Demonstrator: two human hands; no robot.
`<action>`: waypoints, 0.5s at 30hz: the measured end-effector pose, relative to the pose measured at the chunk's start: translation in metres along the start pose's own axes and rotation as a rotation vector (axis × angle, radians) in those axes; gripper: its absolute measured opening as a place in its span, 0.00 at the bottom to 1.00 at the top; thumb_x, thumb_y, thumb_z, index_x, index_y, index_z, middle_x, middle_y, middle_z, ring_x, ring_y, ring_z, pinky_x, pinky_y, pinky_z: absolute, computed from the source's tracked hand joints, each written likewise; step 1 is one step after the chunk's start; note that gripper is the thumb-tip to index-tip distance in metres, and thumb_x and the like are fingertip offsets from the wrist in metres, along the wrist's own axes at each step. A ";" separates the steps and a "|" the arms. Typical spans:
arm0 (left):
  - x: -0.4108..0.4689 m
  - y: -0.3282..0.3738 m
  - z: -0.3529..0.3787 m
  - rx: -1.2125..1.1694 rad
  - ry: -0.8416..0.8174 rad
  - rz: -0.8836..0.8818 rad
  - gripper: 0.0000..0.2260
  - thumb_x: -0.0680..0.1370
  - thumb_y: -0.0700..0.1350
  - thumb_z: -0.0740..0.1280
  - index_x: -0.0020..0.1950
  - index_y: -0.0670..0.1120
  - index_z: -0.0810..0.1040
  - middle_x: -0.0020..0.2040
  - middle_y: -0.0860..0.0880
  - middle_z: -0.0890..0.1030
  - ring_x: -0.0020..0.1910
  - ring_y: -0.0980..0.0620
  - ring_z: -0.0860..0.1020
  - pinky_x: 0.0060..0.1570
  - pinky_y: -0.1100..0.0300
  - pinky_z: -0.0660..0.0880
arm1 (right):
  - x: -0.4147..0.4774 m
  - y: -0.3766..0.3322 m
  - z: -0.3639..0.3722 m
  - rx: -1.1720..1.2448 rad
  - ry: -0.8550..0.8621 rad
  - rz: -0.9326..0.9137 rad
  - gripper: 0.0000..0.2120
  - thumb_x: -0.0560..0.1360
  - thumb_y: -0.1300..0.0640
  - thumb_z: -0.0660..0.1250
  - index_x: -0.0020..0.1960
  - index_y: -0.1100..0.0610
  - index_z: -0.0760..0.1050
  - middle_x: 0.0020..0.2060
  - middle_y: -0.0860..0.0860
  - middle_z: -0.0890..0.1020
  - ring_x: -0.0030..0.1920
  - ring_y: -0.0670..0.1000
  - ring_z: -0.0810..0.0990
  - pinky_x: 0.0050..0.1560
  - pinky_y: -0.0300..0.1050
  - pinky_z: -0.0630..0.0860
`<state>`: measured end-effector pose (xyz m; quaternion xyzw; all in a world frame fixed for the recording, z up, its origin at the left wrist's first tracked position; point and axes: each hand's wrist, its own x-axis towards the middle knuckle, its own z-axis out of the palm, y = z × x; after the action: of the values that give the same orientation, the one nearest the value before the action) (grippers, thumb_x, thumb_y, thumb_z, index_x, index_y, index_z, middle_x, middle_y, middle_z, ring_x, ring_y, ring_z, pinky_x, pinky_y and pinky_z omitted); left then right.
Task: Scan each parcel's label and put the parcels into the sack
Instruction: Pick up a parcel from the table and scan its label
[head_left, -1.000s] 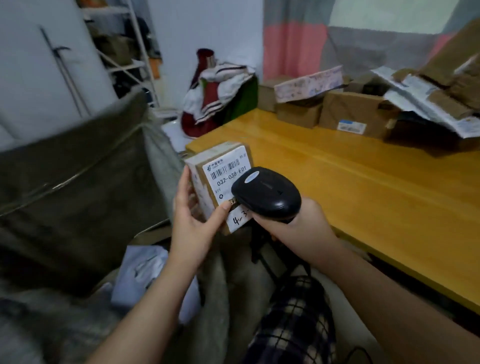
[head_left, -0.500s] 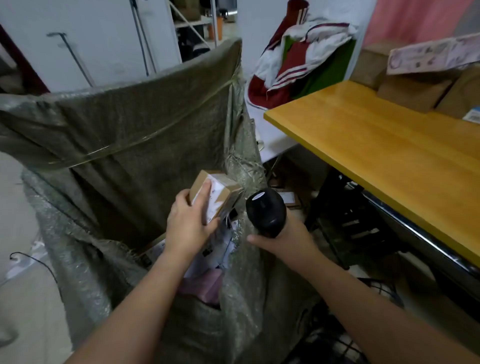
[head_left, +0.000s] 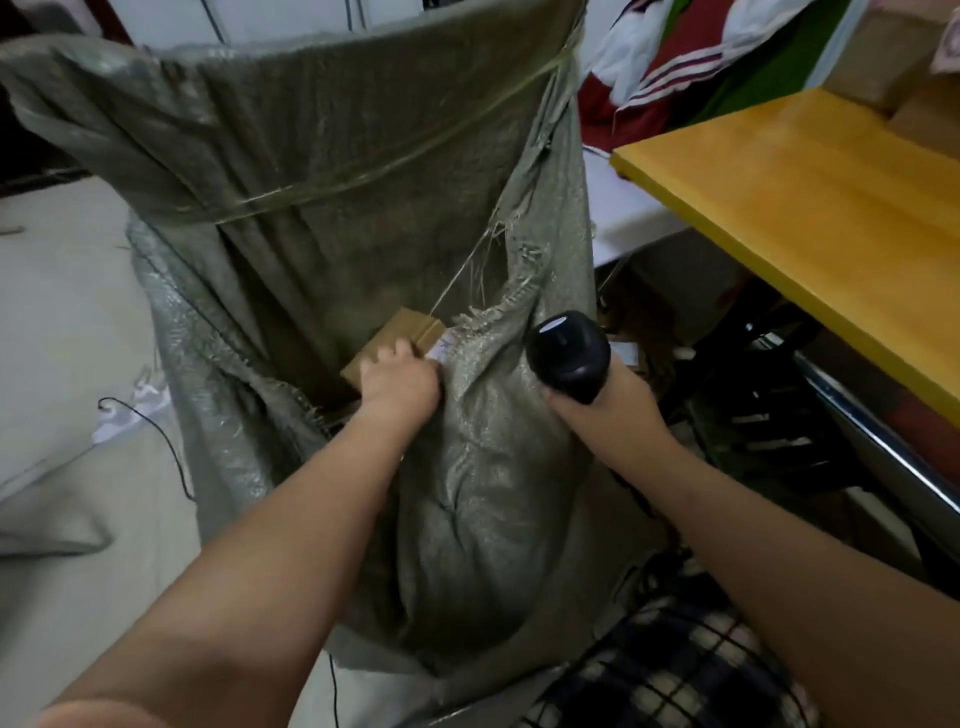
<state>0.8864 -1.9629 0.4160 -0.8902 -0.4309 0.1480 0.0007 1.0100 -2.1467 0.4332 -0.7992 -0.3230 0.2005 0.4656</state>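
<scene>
Both hands occupied: my left hand (head_left: 400, 379) grips the parcel (head_left: 402, 330) inside the sack (head_left: 363, 156) for release; my right hand (head_left: 610, 408) holds the scanner (head_left: 569, 353) clear.

Bare forearms (head_left: 291, 545), dark checked garment (head_left: 675, 670)

I take this for a small, makeshift parcel-sorting room. A tall grey-green woven sack (head_left: 363, 156) stands open on the pale floor (head_left: 62, 312) to the left of my yellow wooden bench (head_left: 805, 208). Brown cardboard boxes (head_left: 883, 52) are stacked at the bench's far right end. My right hand (head_left: 613, 405) grips a black handheld barcode scanner (head_left: 569, 353), and my left hand (head_left: 400, 382) holds a labelled cardboard parcel (head_left: 400, 332) inside the sack's mouth. Red and white striped clothing (head_left: 675, 52) heaped at the far side gives it an improvised, homely look.
</scene>
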 end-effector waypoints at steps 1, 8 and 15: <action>0.001 0.003 -0.004 -0.064 -0.011 0.002 0.16 0.81 0.48 0.55 0.66 0.48 0.74 0.66 0.41 0.68 0.63 0.39 0.69 0.61 0.45 0.65 | 0.000 0.001 -0.004 -0.013 0.008 0.003 0.22 0.69 0.52 0.76 0.60 0.51 0.73 0.43 0.40 0.77 0.49 0.44 0.75 0.43 0.34 0.69; -0.019 -0.008 0.010 -0.527 0.114 -0.120 0.33 0.73 0.53 0.72 0.71 0.47 0.59 0.67 0.40 0.64 0.64 0.38 0.69 0.59 0.48 0.70 | -0.013 0.009 -0.019 0.092 0.057 0.045 0.17 0.68 0.53 0.76 0.50 0.43 0.71 0.42 0.46 0.81 0.45 0.51 0.82 0.44 0.41 0.75; -0.018 0.001 0.016 -0.618 0.263 -0.022 0.14 0.78 0.49 0.66 0.62 0.47 0.72 0.60 0.42 0.71 0.61 0.40 0.70 0.59 0.49 0.70 | -0.026 0.006 -0.009 0.177 -0.042 0.034 0.21 0.66 0.51 0.78 0.56 0.47 0.77 0.47 0.42 0.83 0.49 0.37 0.79 0.44 0.30 0.72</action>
<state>0.8723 -1.9793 0.4051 -0.8551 -0.4612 -0.1059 -0.2121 0.9990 -2.1727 0.4325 -0.7559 -0.3002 0.2530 0.5239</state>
